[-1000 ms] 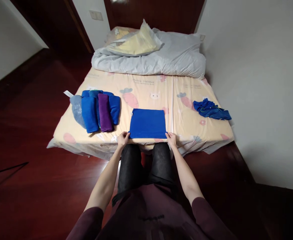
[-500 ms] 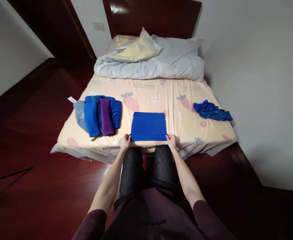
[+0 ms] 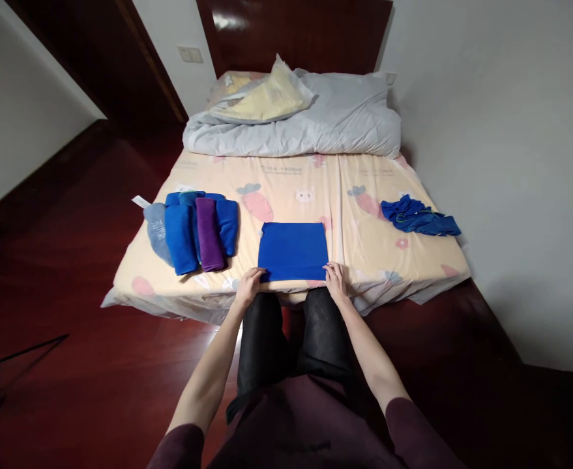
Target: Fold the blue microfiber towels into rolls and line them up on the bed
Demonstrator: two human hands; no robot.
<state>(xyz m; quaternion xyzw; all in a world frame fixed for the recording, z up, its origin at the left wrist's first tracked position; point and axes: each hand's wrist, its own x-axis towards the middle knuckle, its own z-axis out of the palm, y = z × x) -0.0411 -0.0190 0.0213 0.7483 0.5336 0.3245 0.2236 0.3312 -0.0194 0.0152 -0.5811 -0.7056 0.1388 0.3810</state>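
Observation:
A blue towel [image 3: 293, 249] lies as a flat rectangle near the front edge of the bed, with a folded strip along its near side and a small white tag at its left edge. At its near left corner, my left hand [image 3: 250, 284] grips the cloth between thumb and fingers. My right hand [image 3: 336, 279] holds the opposite near corner, fingertips closed on the edge. To the left sits a group of rolled or folded towels, among them a purple towel [image 3: 210, 234], a blue rolled towel [image 3: 180, 240] and a grey-blue one [image 3: 156, 233].
Crumpled blue cloths [image 3: 418, 216] lie at the bed's right side. A grey quilt [image 3: 354, 124] and a yellow pillow [image 3: 271, 98] are by the headboard [image 3: 296, 32]. The patterned bedsheet [image 3: 208, 172] covers the bed. A black stand leg [image 3: 22, 353] is on the floor at left.
Both hands have shifted slightly inward over the near corners of the blue towel, their fingers now further onto the cloth. The view has moved a little.

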